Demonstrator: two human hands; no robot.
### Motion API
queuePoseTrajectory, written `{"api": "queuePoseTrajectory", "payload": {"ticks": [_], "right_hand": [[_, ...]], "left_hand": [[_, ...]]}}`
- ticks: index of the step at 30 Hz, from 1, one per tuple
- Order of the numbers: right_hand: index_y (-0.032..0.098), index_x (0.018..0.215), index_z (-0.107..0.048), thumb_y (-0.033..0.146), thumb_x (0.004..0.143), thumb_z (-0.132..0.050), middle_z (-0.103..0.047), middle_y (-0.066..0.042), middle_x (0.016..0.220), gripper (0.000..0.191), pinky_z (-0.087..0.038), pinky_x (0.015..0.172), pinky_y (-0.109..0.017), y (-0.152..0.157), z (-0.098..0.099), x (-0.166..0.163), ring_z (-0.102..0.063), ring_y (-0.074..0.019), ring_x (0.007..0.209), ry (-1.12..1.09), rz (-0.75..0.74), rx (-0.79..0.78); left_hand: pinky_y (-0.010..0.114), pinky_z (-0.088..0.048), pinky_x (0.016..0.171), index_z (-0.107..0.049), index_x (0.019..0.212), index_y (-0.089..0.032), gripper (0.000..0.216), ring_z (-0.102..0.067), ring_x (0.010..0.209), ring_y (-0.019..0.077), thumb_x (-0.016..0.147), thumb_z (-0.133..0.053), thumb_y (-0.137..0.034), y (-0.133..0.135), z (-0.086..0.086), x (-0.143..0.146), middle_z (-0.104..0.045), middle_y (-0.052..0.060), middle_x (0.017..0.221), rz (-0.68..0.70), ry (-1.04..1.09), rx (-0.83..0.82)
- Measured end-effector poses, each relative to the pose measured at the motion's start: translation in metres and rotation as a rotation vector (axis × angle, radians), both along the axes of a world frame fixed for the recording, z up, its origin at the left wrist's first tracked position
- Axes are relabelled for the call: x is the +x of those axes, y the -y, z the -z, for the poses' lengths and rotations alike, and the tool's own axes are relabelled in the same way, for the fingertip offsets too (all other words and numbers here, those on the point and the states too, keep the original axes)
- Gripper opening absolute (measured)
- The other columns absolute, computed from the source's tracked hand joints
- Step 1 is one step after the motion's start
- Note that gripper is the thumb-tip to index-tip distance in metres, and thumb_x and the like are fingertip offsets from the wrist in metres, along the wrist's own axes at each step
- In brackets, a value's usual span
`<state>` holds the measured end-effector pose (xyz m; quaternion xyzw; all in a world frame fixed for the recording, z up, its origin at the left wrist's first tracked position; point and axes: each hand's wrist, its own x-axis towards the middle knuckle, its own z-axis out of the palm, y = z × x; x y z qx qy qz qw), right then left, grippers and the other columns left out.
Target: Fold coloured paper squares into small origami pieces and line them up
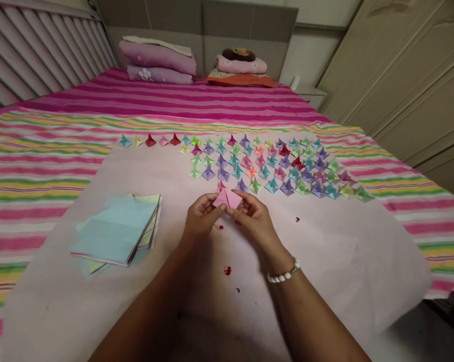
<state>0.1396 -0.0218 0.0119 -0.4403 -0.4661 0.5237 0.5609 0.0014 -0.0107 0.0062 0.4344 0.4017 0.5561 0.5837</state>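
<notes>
A pink piece of folded origami paper (232,198) is held up between my two hands, a crease running down its middle. My left hand (203,216) pinches its left side, thumb on the near face. On the right side, my right hand (255,216) grips it the same way, with a white beaded bracelet (284,276) on the wrist. Just beyond my hands stand rows of small folded paper pieces (287,187) in many colours, pointed at the top. To the left lies a loose stack of square origami paper (115,229), light blue on top.
A large pale sheet (325,281) covers part of the bed over a striped bedspread (419,211). Folded purple bedding (159,58) and a pink folded pile (242,65) sit by the headboard. A wardrobe (407,75) stands at the right, a white slatted rail (41,45) at the left.
</notes>
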Motion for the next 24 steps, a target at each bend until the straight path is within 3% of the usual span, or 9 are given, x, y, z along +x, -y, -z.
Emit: {"api": "queuePoseTrajectory", "payload": {"ticks": [3, 7, 18, 24], "right_hand": [[0.024, 0.116, -0.063, 0.029, 0.065, -0.078, -0.052, 0.008, 0.062, 0.053, -0.042, 0.053, -0.024, 0.0017, -0.0038, 0.0024, -0.052, -0.0084, 0.051, -0.008, -0.007, 0.010], [0.023, 0.106, -0.068, 0.031, 0.068, -0.076, -0.057, 0.007, 0.056, 0.040, -0.048, 0.060, -0.029, 0.0028, -0.0054, 0.0049, -0.060, -0.0130, 0.055, -0.005, -0.044, 0.016], [0.021, 0.082, -0.067, 0.027, 0.064, -0.076, -0.061, 0.005, 0.047, 0.021, -0.044, 0.051, -0.025, -0.0001, 0.0001, 0.0067, -0.055, -0.0117, 0.044, -0.058, -0.018, -0.008], [0.021, 0.073, -0.072, 0.021, 0.066, -0.071, -0.063, 0.003, 0.054, 0.008, -0.044, 0.054, -0.025, 0.0005, -0.0026, 0.0064, -0.056, -0.0109, 0.048, -0.163, -0.045, -0.050]], "left_hand": [[0.025, -0.048, 0.065, -0.063, 0.092, -0.014, 0.036, -0.065, 0.075, 0.0151, 0.062, -0.078, -0.030, 0.0003, -0.0005, -0.0002, -0.071, 0.005, 0.086, 0.006, 0.004, -0.016], [0.024, -0.047, 0.060, -0.063, 0.090, -0.015, 0.036, -0.063, 0.068, 0.0136, 0.062, -0.078, -0.032, 0.0013, -0.0020, -0.0003, -0.070, 0.003, 0.082, 0.024, -0.008, -0.034], [0.022, -0.044, 0.045, -0.064, 0.086, -0.016, 0.035, -0.053, 0.049, 0.0103, 0.062, -0.077, -0.038, 0.0012, -0.0032, -0.0007, -0.059, -0.003, 0.059, 0.082, -0.131, -0.018], [0.021, -0.045, 0.049, -0.069, 0.087, -0.019, 0.024, -0.054, 0.052, 0.0096, 0.069, -0.072, -0.034, 0.0001, 0.0051, -0.0054, -0.059, -0.003, 0.057, 0.118, -0.121, -0.028]]}}
